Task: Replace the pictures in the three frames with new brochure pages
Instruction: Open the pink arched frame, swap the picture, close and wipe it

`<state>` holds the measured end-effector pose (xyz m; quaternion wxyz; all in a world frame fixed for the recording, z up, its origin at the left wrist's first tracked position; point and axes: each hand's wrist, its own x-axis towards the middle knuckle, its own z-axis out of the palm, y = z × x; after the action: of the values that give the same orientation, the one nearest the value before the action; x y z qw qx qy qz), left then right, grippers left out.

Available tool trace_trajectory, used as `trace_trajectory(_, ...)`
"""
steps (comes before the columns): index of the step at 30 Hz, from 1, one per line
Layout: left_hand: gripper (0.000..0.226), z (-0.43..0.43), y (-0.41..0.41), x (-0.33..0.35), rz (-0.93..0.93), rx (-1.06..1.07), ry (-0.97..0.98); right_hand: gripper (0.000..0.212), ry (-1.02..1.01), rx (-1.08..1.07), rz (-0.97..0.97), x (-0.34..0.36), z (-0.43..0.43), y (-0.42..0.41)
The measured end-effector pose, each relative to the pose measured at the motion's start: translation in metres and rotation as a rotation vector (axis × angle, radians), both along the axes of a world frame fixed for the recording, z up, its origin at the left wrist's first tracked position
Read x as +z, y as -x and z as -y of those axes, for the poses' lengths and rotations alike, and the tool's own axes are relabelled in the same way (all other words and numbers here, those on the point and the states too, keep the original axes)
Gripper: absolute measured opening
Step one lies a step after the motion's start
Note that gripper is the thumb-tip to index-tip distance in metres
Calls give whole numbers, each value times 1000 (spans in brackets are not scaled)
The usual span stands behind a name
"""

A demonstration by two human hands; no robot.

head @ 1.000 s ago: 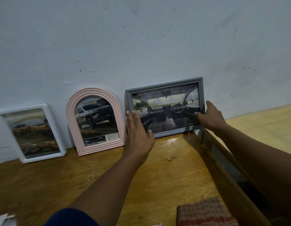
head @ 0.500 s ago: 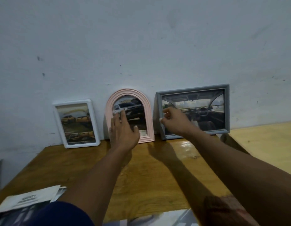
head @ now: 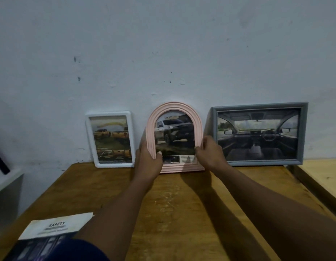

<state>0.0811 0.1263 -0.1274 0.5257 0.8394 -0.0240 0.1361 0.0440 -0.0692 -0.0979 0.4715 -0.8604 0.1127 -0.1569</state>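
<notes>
Already all three frames stand in a row along the back of the wooden worktop [head: 107,185], leaning against the pale wall [head: 163,44], and each shows a car picture behind its glass. At the near left corner lies a loose brochure page [head: 56,226] headed "SAFETY", partly hidden by the left arm. Furthest left in the row stands the white frame [head: 87,140], untouched, with orange pickups in it. Next comes the left hand [head: 148,161], its grip closed on the left edge of the pink arched frame [head: 175,108], thumb lying over the front moulding and fingers behind. That frame holds a picture of a pale pickup with a strip of text below; its foot appears to rest on the worktop. On its other edge the right hand [head: 210,153] holds it in the same manner, so both grips are narrow and clamped on this one frame. Well clear to the right stands the grey frame [head: 257,105], showing a car's dashboard, with no hand on it.

I judge the step in hand to be settling or straightening the middle frame, late in the task; whether its page is old or new cannot be told. Next calls for a gentle squaring against the wall, even spacing from its neighbours, then a soft release so it does not slide forward.
</notes>
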Motion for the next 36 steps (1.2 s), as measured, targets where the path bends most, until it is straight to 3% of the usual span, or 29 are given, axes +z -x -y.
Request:
trace_trajectory(2,75,-4,9,2,15,3,19,34,-21,-14,32,1,1,10)
trace_trajectory(6,50,-12,38,12,1,-6,-37,29,-81,-8,74,5,6,41)
trace_trajectory(10,32,-17,88,29,-112,-70,-135,26,-201,2,21,10,12,80)
trace_trajectory(15,39,-18,148,34,-442,-205,-104,12,-189,-9,-93,19,23,123)
trace_trajectory(18,43,-11,174,36,-539,-326,-174,6,-69,-10,-132,39,30,141)
trace_trajectory(24,62,10,185,51,-445,-448,-339,19,286,-42,-161,97,22,160)
trace_trajectory(26,65,11,181,60,-380,-448,-317,19,258,9,-153,111,11,165)
trace_trajectory(30,72,2,169,84,-321,-342,-65,23,12,269,-129,126,-22,176)
trace_trajectory(33,68,-18,160,99,-353,-305,35,26,45,383,-104,118,-46,175)
trace_trajectory(36,53,-42,154,99,-376,-272,14,25,134,393,-106,96,-59,165)
